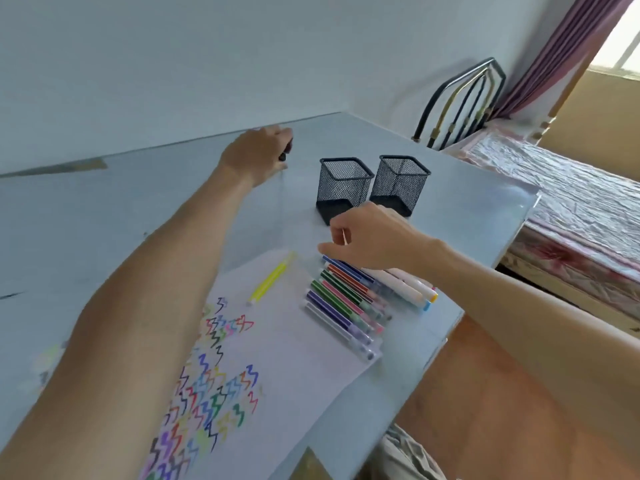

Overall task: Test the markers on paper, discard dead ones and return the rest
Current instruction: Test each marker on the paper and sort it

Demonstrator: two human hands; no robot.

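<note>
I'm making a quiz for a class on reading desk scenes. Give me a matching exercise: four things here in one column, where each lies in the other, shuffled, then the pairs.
Things
1. yellow marker
2. row of thin markers
3. mesh cups
4. left hand

Places
A. far across the table, gripping a dark object
B. alone on the paper, left of the others
C. along the paper's right edge, below the right hand
D. side by side on the table, beyond the paper

Pairs: 1-B, 2-C, 3-D, 4-A
</note>
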